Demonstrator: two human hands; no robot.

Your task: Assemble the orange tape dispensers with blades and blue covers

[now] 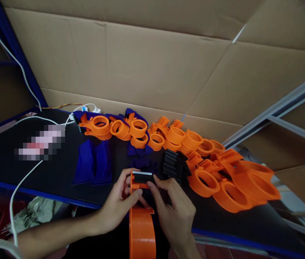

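Note:
An orange tape dispenser (142, 230) is held upright near the table's front edge, its round hub toward me. My left hand (121, 198) wraps its upper end, thumb on the front and fingers behind. Across that end sits a black blade holder (143, 178) with a white-looking toothed edge on top. My right hand (172, 203) pinches the right end of the black piece between thumb and forefinger. Just beyond my right hand lies a stack of similar black pieces (171, 163). Left of my hands stand two stacks of blue plastic plates (102, 162).
Orange tape dispensers (203, 182) are heaped along the right and back of the black table (58, 172); some at the back carry blue parts. White cables (20, 183) run over the left side. A cardboard wall (141, 61) rises behind, with a metal frame bar (273, 111) at right.

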